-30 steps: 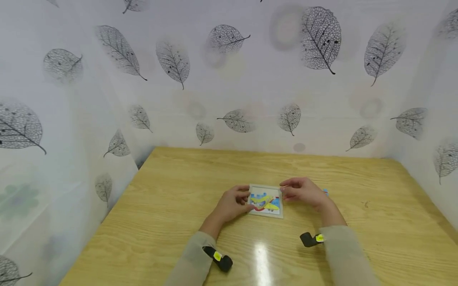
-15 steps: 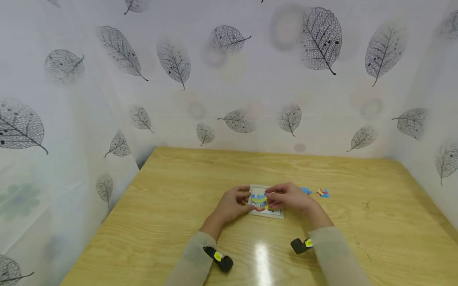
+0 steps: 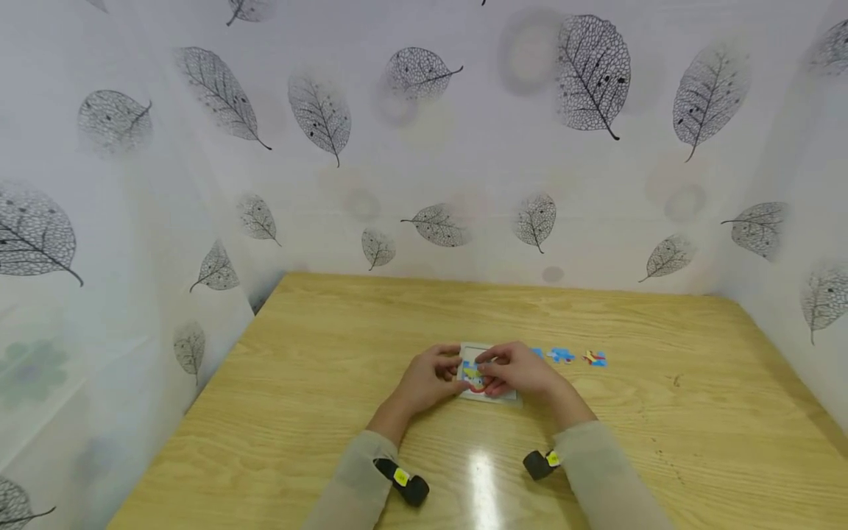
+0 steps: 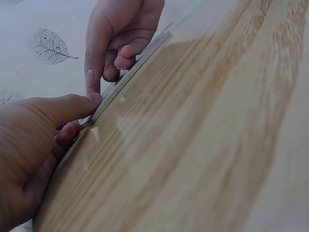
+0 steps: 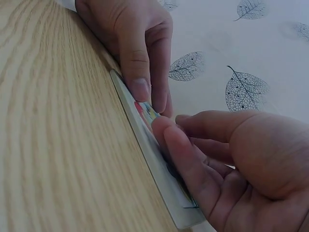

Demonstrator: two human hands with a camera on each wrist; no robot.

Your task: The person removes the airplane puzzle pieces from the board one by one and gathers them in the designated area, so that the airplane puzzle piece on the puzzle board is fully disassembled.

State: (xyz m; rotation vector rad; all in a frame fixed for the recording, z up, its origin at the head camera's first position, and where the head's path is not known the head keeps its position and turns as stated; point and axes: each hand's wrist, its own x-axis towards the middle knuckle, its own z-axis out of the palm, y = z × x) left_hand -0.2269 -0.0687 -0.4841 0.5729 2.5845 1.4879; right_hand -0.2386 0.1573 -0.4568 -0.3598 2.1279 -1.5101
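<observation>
Puzzle board (image 3: 472, 347) lies on desk (image 3: 318, 324), between the hands. Left hand (image 3: 424, 381): grip pinches board's left edge. Right hand (image 3: 523, 368): fingers bent over the picture; cannot tell whether its grip holds anything. Loose pieces (image 3: 562, 356) on desk, right of board.

No text can be read — behind each grip, the left camera (image 3: 417, 492) and right camera (image 3: 534, 465) bear yellow labels (image 3: 400, 477) too small to make out.

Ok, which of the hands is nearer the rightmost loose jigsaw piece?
Right. The right hand is over the puzzle tray, left of that jigsaw piece; the left hand is farther off, at the tray's left edge.
</observation>
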